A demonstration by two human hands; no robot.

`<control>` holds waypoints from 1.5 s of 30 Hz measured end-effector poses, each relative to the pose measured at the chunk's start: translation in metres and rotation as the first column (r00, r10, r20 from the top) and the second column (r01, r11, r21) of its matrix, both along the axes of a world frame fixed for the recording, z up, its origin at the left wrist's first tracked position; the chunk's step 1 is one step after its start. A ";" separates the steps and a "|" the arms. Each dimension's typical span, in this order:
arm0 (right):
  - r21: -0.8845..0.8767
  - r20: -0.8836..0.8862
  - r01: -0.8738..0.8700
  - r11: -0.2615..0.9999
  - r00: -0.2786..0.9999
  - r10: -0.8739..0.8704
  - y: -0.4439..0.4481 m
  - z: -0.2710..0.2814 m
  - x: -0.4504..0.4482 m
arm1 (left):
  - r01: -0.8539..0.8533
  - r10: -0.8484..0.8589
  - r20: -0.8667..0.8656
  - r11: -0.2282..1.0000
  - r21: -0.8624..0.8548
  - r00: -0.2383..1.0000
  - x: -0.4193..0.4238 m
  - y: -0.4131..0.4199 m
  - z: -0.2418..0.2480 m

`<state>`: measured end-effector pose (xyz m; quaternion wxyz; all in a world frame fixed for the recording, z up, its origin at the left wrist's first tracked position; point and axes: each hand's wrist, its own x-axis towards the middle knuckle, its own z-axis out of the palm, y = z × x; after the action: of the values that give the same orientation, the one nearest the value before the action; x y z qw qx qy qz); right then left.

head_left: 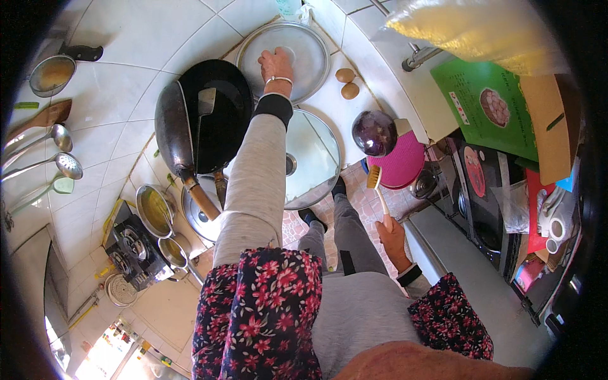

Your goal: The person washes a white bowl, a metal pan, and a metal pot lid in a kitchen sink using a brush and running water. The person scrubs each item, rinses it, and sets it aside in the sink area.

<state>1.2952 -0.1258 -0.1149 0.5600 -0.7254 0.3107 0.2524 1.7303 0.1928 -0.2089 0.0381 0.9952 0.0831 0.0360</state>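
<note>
My left hand (276, 67), with a bracelet at the wrist, reaches out over a round metal lid (311, 61). Its fingers are curled at the lid's middle, and what lies beneath them is hidden. In my right hand (394, 240) is a brush (384, 199) with a pale handle and short tan bristles, held up beside my body. A glass lid (316, 161) with a metal rim lies nearer to me, partly covered by my left forearm. Left of that arm are a black wok (232, 99) with a metal spatula (206, 102) inside and another dark pan (172, 128).
Two brown round items (350, 90) and a glossy dark purple bowl-like object (374, 133) sit at right. Below is a pink round item (403, 161). A gas stove (135, 251) and pots (154, 211) stand left; a green box (489, 104) sits on the rack at right.
</note>
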 end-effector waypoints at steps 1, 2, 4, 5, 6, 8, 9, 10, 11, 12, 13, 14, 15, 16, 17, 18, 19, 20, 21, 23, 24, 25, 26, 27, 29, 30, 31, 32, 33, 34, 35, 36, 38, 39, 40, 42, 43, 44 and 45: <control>0.001 0.006 -0.004 1.000 1.000 0.004 -0.001 0.000 0.002 | 0.002 -0.002 0.018 1.000 0.005 1.000 0.000 0.000 0.000; 0.002 0.013 -0.009 1.000 1.000 0.009 -0.002 -0.001 0.004 | 0.002 -0.003 0.037 1.000 0.011 0.999 0.000 0.000 0.000; 0.004 0.010 0.006 1.000 1.000 -0.006 0.003 0.002 -0.003 | 0.036 -0.036 0.037 0.999 0.024 0.999 -0.004 -0.006 0.011; 0.007 0.008 0.015 1.000 1.000 -0.015 0.006 0.002 -0.007 | 0.052 -0.053 0.037 0.998 0.030 0.998 -0.006 -0.008 0.017; 0.014 0.014 0.000 1.000 1.000 0.000 0.006 0.001 -0.006 | 0.074 -0.076 0.054 0.996 0.047 0.996 -0.006 -0.003 0.010; 0.010 0.027 -0.050 0.999 0.998 0.050 0.000 0.001 0.002 | 0.095 -0.102 0.084 0.992 0.085 0.991 -0.006 0.016 -0.017; 0.003 0.030 -0.058 0.998 0.998 0.058 0.000 0.000 0.003 | 0.062 -0.063 0.146 0.998 0.007 0.987 -0.009 0.011 -0.013; -0.004 0.030 -0.071 0.997 0.997 0.072 0.001 -0.001 0.002 | 0.040 -0.026 0.204 0.997 -0.069 0.979 -0.015 0.000 0.000; -0.013 0.030 -0.083 0.996 0.996 0.083 0.003 -0.004 0.000 | 0.025 0.014 0.258 0.989 -0.147 0.966 -0.022 -0.013 0.017; -0.019 0.024 -0.091 0.996 0.996 0.091 0.008 -0.004 -0.006 | 0.124 -0.087 0.307 0.987 -0.102 0.948 -0.034 -0.019 0.037; -0.016 0.038 -0.107 0.994 0.993 0.107 0.007 -0.003 -0.003 | 0.101 -0.037 0.365 0.982 -0.161 0.930 -0.038 -0.022 0.040; -0.012 0.053 -0.124 0.992 0.991 0.124 0.007 -0.004 0.000 | 0.082 0.018 0.419 0.972 -0.219 0.908 -0.042 -0.025 0.042; -0.009 0.068 -0.136 0.991 0.988 0.137 0.006 -0.003 0.003 | 0.071 0.070 0.471 0.958 -0.276 0.879 -0.044 -0.031 0.044; 0.009 0.061 -0.147 0.989 0.987 0.146 0.005 -0.003 0.006 | 0.080 0.096 0.505 0.946 -0.315 0.858 -0.047 -0.036 0.050; 0.026 0.054 -0.158 0.987 0.986 0.156 0.004 -0.002 0.009 | 0.094 0.143 0.538 0.917 -0.388 0.831 -0.053 -0.041 0.057; 0.039 0.045 -0.167 0.985 0.985 0.165 0.002 0.000 0.012 | 0.074 0.186 0.543 0.904 -0.421 0.819 -0.057 -0.048 0.063; 0.041 0.047 -0.181 0.983 0.983 0.179 0.006 0.004 0.012 | 0.057 0.226 0.543 0.889 -0.454 0.809 -0.065 -0.052 0.070; 0.043 0.049 -0.197 0.980 0.980 0.194 0.011 0.007 0.012 | 0.041 0.256 0.546 0.880 -0.473 0.798 -0.074 -0.055 0.076; 0.042 0.056 -0.212 0.976 0.976 0.209 0.009 0.008 0.016 | 0.080 0.265 0.579 0.863 -0.500 0.771 -0.078 -0.061 0.082; 0.044 0.056 -0.264 0.963 0.963 0.262 0.005 0.008 0.025 | 0.135 0.294 0.627 0.828 -0.544 0.721 -0.092 -0.075 0.097; 0.047 0.058 -0.286 0.957 0.957 0.284 0.005 0.010 0.029 | 0.146 0.311 0.632 0.813 -0.564 0.710 -0.100 -0.081 0.107; 0.058 0.057 -0.287 0.956 0.957 0.284 0.015 0.012 0.020 | 0.187 0.305 0.594 0.759 -0.624 0.744 -0.118 -0.081 0.118; 0.021 0.079 -0.333 0.943 0.940 0.331 0.021 0.010 0.007 | 0.204 0.289 0.599 0.758 -0.619 0.747 -0.138 -0.082 0.129; 0.023 0.096 -0.341 0.940 0.936 0.337 0.015 0.009 0.010 | 0.217 0.284 0.613 0.760 -0.613 0.737 -0.147 -0.092 0.143; 0.029 0.132 -0.367 0.930 0.923 0.360 0.007 0.006 0.015 | 0.252 0.300 0.587 0.692 -0.677 0.752 -0.170 -0.109 0.160; 0.076 0.118 -0.362 0.929 0.928 0.352 0.001 0.002 0.013 | 0.255 0.333 0.565 0.644 -0.721 0.755 -0.185 -0.117 0.180; 0.089 0.105 -0.366 0.926 0.928 0.357 0.001 0.005 0.014 | 0.451 0.105 0.712 0.707 -0.545 0.695 -0.206 -0.117 0.179; 0.101 0.091 -0.369 0.924 0.928 0.361 0.001 0.007 0.015 | 0.434 0.096 0.686 0.710 -0.555 0.721 -0.222 -0.122 0.177; 0.116 0.073 -0.358 0.926 0.933 0.352 0.013 0.011 0.000 | 0.424 0.075 0.657 0.708 -0.565 0.751 -0.251 -0.122 0.174; 0.149 0.067 -0.345 0.927 0.938 0.339 0.025 0.012 -0.016 | 0.414 0.054 0.625 0.706 -0.575 0.779 -0.278 -0.121 0.172; 0.172 0.070 -0.359 0.917 0.933 0.352 0.020 0.013 -0.011 | 0.391 0.057 0.602 0.711 -0.585 0.797 -0.288 -0.130 0.173; 0.195 0.071 -0.373 0.907 0.928 0.366 0.015 0.014 -0.005 | 0.366 0.062 0.577 0.716 -0.595 0.815 -0.297 -0.137 0.176; 0.119 0.073 -0.528 0.841 0.849 0.523 0.009 0.013 -0.008 | 0.385 0.018 0.540 0.681 -0.623 0.842 -0.326 -0.120 0.203; 0.088 0.069 -0.610 0.788 0.793 0.606 0.001 0.010 -0.010 | 0.381 0.003 0.517 0.673 -0.634 0.856 -0.341 -0.114 0.218; 0.111 0.081 -0.663 0.740 0.748 0.658 -0.011 -0.001 -0.015 | 0.276 0.214 0.508 0.636 -0.721 0.834 -0.354 -0.115 0.231; 0.227 0.190 -0.576 0.785 0.817 0.544 -0.028 -0.012 -0.025 | 0.252 0.205 0.507 0.679 -0.690 0.837 -0.385 -0.106 0.231; 0.295 0.230 -0.536 0.791 0.844 0.485 -0.021 -0.003 -0.033 | 0.227 0.207 0.499 0.702 -0.675 0.842 -0.408 -0.099 0.232; 0.263 0.239 -0.559 0.786 0.827 0.508 -0.018 0.008 -0.040 | 0.193 0.232 0.503 0.729 -0.656 0.832 -0.431 -0.095 0.231; 0.235 0.254 -0.583 0.778 0.809 0.530 -0.007 0.026 -0.042 | 0.150 0.249 0.487 0.751 -0.643 0.837 -0.453 -0.089 0.230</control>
<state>1.2530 -0.1330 -0.0887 0.5887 -0.7095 -0.0108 0.3872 1.2768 0.1035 0.0212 0.4065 0.8613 0.1035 0.2866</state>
